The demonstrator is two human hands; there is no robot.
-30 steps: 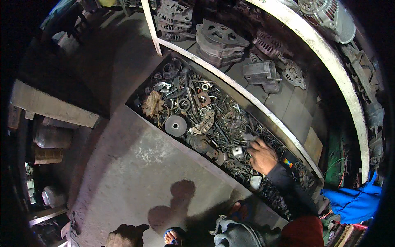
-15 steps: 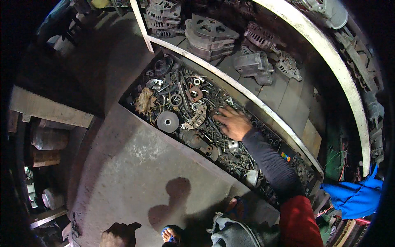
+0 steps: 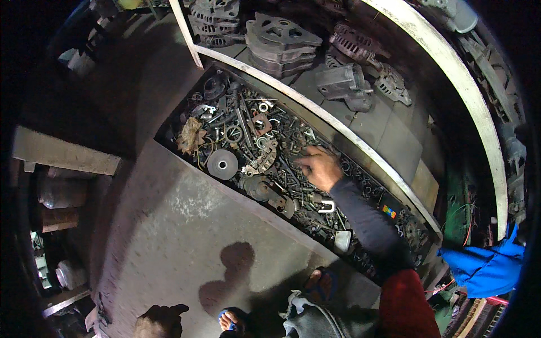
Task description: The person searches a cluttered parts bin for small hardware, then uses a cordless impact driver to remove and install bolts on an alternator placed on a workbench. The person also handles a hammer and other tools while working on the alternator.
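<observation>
My right hand (image 3: 318, 168) is stretched out on a dark sleeve and rests palm down in a long, shallow metal tray (image 3: 169, 125). The tray is full of bolts, nuts, washers and several small rusty parts. My fingertips point left and dip in among the loose bolts, so I cannot tell whether they pinch anything. A grey round pulley disc (image 3: 222, 164) lies in the tray to the left of this hand. My left hand (image 3: 159, 319) hangs low at the picture's lower edge over the floor, dark and half cut off, far from the tray.
Grey alternator housings (image 3: 282, 36) and motor parts (image 3: 345, 83) sit on the shelf behind the tray. A white bar (image 3: 451, 73) curves along the right. A blue cloth (image 3: 484, 270) lies at the lower right. My sandalled feet (image 3: 231, 321) stand on the concrete floor.
My right hand has moved from the tray's lower right end up and left to its middle. The left hand has stayed low at the bottom edge.
</observation>
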